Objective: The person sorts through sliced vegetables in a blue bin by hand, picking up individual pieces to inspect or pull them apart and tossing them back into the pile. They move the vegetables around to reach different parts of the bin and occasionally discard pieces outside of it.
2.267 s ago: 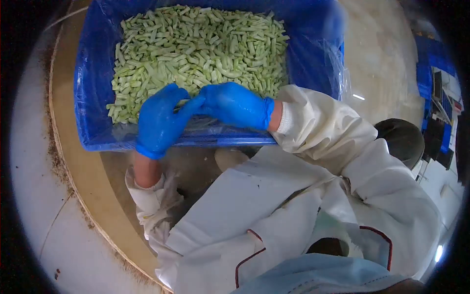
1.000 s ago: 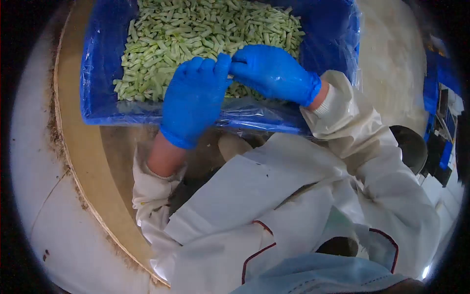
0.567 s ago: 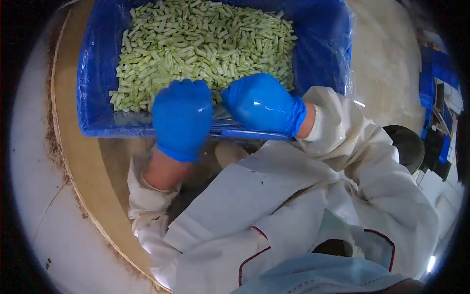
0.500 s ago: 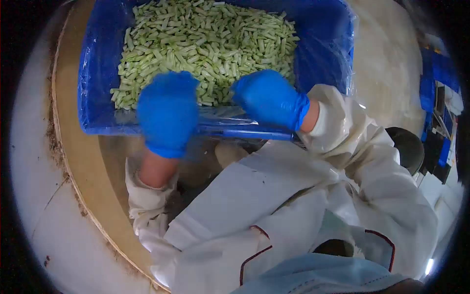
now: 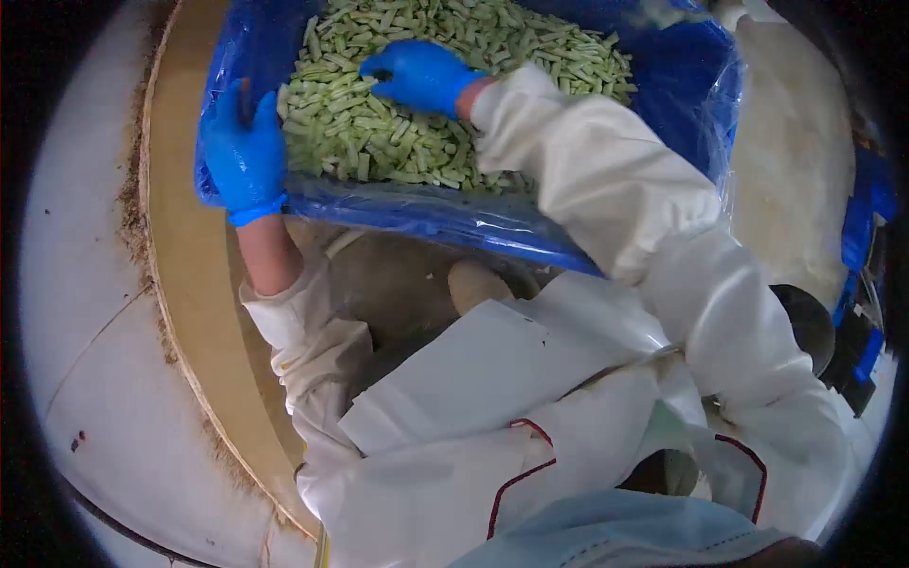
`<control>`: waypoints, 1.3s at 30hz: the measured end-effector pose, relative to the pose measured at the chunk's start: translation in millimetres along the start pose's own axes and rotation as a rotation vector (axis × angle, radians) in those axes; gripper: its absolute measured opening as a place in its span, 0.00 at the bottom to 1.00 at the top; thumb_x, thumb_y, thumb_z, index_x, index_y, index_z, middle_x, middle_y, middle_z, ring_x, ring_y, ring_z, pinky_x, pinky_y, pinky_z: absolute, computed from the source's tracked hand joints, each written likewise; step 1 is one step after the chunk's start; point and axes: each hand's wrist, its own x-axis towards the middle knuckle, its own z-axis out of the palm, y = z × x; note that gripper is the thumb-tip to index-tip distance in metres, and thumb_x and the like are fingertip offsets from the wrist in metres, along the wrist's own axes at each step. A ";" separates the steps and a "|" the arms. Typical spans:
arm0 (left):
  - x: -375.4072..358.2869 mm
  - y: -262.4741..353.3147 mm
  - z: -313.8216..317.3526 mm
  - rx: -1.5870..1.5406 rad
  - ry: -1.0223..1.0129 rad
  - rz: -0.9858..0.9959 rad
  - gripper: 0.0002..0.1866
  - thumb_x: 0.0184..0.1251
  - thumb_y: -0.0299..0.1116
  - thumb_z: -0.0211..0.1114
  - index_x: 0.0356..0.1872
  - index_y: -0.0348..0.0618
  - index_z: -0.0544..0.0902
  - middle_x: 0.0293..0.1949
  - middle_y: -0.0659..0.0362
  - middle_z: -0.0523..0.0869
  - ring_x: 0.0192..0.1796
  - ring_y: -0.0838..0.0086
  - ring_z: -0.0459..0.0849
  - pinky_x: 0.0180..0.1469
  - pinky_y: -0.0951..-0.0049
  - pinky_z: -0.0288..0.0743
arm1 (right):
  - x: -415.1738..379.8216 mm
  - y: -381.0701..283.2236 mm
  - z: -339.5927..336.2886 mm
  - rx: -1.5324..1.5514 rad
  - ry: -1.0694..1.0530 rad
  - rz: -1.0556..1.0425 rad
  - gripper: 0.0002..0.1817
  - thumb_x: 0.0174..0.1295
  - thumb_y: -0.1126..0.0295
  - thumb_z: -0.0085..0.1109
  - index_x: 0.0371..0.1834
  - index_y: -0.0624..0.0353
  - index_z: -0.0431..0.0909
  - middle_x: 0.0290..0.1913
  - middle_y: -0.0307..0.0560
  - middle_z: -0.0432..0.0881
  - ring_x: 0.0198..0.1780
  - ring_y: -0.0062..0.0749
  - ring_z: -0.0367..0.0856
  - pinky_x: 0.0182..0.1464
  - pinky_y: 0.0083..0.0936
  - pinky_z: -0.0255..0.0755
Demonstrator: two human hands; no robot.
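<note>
Pale green cut vegetable strips (image 5: 379, 142) fill much of a blue crate (image 5: 696, 114) lined with clear plastic film (image 5: 398, 216). My left hand (image 5: 244, 156), in a blue glove, is at the crate's left front corner with fingers and thumb spread, nothing visible between them. A small orange-brown spot shows at one fingertip. Over the strips, toward the left part of the heap, reaches my right hand (image 5: 421, 76), also gloved in blue. Its thumb and fingers are apart, and no strip is seen held in it. Whether its fingertips touch the strips is hard to tell.
A curved tan ledge (image 5: 194, 237) with a dirty edge runs down the left, beside a white surface (image 5: 85, 284). Blue and dark items (image 5: 866, 246) stand at the far right, near a dark round object (image 5: 805, 327). White sleeves and a white apron (image 5: 473, 369) cover the front.
My left hand moved left to the crate's corner and its fingers spread. My right hand moved from the front rim farther in and left over the strips. The view shifted, so the crate appears higher and rightward.
</note>
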 end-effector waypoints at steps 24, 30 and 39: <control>-9.3 27.9 -8.2 0.203 -0.246 -0.138 0.19 0.58 0.45 0.59 0.42 0.40 0.82 0.38 0.45 0.83 0.42 0.54 0.82 0.44 0.64 0.73 | -17.1 132.2 -15.4 -0.133 0.109 -0.077 0.23 0.55 0.57 0.56 0.55 0.44 0.66 0.50 0.48 0.69 0.45 0.41 0.70 0.46 0.44 0.64; -7.1 27.2 -7.9 0.205 -0.292 -0.150 0.19 0.58 0.47 0.60 0.40 0.41 0.82 0.36 0.46 0.83 0.40 0.53 0.81 0.43 0.63 0.73 | -100.0 119.5 -117.1 -0.413 -0.462 0.610 0.34 0.55 0.58 0.55 0.67 0.40 0.57 0.63 0.55 0.64 0.58 0.51 0.70 0.55 0.52 0.65; -4.1 24.8 -2.7 0.234 -0.381 -0.121 0.18 0.59 0.47 0.58 0.38 0.43 0.82 0.34 0.45 0.82 0.40 0.52 0.81 0.41 0.62 0.73 | -95.1 58.4 -29.3 -0.032 0.023 0.569 0.50 0.47 0.50 0.62 0.68 0.64 0.49 0.61 0.66 0.64 0.59 0.54 0.68 0.62 0.41 0.60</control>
